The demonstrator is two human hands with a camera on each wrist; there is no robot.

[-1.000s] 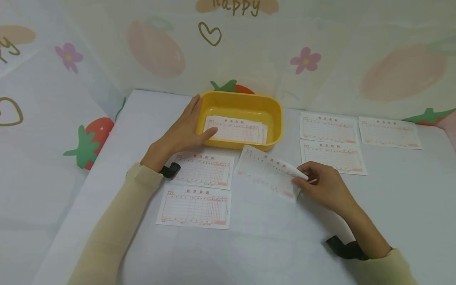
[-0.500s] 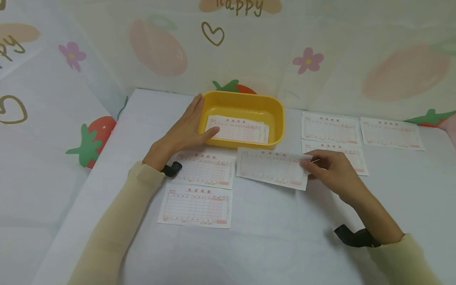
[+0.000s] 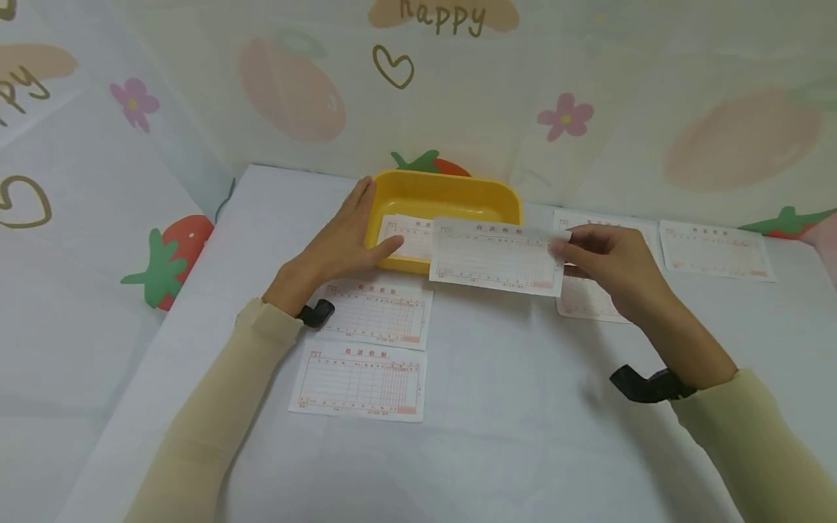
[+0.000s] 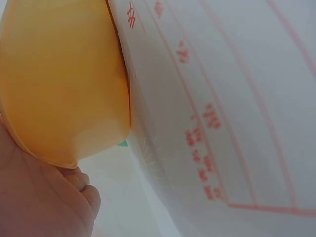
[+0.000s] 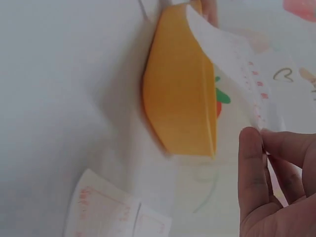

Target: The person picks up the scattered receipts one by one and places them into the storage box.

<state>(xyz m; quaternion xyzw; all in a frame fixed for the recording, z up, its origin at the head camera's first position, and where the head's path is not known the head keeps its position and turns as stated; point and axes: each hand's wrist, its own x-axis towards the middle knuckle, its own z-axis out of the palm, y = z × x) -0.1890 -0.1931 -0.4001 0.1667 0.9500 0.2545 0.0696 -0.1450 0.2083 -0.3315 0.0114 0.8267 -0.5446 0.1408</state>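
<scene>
The held receipt slip (image 3: 495,256) is out to the left of the right hand (image 3: 617,265), its right edge pinched between thumb and fingertips with the grip nearly closed. The left hand (image 3: 333,236) is at the slip's other side, well apart from it, holding the left end of the yellow tray (image 3: 451,195), fingers along the outside wall and thumb spread wide over the front rim. In the head view the slip overlaps the tray's front right part; whether the 2 touch I cannot tell.

The slip is thin white paper printed with a red grid and heading, slightly bowed in the right wrist view. The tray is smooth, plastic-looking, a rounded rectangle with flared walls, and overlapping slips (image 3: 407,236) lie flat inside. On the white tabletop (image 3: 497,436), 2 flat receipts (image 3: 360,383) lie near the left forearm and 3 loose receipts (image 3: 716,250) lie beyond the right hand, 2 of them partly hidden.

Compared with 0.5 s ago, the right hand and its slip are farther forward, now covering part of the tray, while the left hand stays in place
</scene>
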